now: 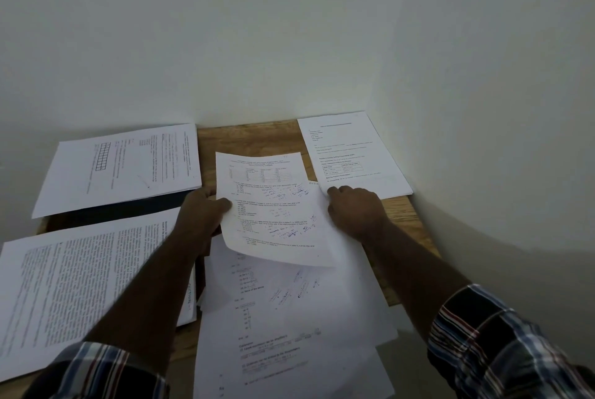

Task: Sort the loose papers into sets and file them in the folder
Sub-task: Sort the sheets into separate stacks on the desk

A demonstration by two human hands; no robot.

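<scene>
A printed sheet with blue handwritten notes point(273, 208) is lifted above the middle of the wooden table point(248, 137). My left hand point(201, 215) pinches its left edge, thumb on top. My right hand point(355, 208) rests at its right edge, fingers curled down onto the papers; whether it grips the sheet is unclear. Under it lies a loose pile of similar marked sheets point(289, 318). A dark folder point(112, 210) lies at the left, mostly covered by paper.
A set of sheets with a grid figure point(122, 166) lies at the back left. A dense text set point(74, 289) lies at the front left. A form-like sheet point(347, 153) lies at the back right against the wall point(289, 28).
</scene>
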